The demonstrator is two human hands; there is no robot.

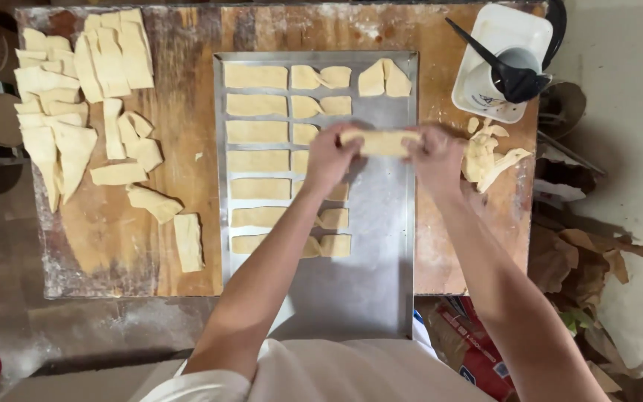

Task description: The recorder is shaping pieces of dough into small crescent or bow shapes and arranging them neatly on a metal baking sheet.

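Both hands grip one dough strip (378, 142) | left hand (329, 158) + right hand (436, 155) pinch its ends | above baking tray (370, 283)

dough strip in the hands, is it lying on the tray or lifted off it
Lifted: both hands hold the dough strip by its ends above the tray.

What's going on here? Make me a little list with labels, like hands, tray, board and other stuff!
left hand: pinches one end of a dough strip
right hand: pinches the other end
strip: held flat above the tray
tray: metal, rows of dough pieces on its left part
board: wooden, floured, under the tray
dough pile: on the board's left
scraps: right of the tray
tub: white, far right corner, dark tool inside
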